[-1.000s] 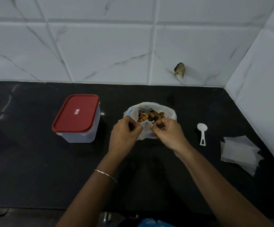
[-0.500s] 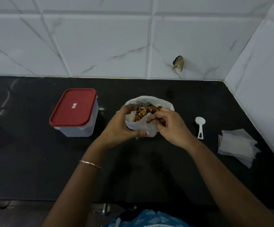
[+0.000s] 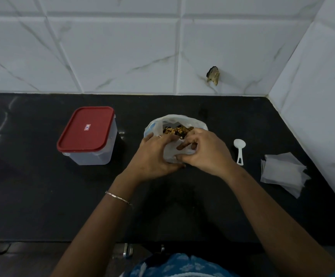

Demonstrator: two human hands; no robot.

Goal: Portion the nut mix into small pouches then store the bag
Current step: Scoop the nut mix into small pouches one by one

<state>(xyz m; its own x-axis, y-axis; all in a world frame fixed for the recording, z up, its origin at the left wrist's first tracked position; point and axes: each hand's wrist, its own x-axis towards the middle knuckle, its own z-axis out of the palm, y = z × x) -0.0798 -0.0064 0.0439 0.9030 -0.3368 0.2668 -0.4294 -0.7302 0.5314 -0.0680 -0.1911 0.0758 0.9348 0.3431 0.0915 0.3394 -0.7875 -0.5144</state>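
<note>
Bag (image 3: 175, 119) open on counter (image 3: 42, 196), nuts (image 3: 177, 130) exposed, near rim pinched by curled fingers of left hand (image 3: 152, 156) and right hand (image 3: 204, 154); risk: uneven tug on thin film tipping bag, spilling nuts before any reach pouches (image 3: 282, 172).

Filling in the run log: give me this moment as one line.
left hand: grips bag front | right hand: pinches bag front | nut mix: inside bag | spoon: untouched | pouches: stacked, untouched
</note>
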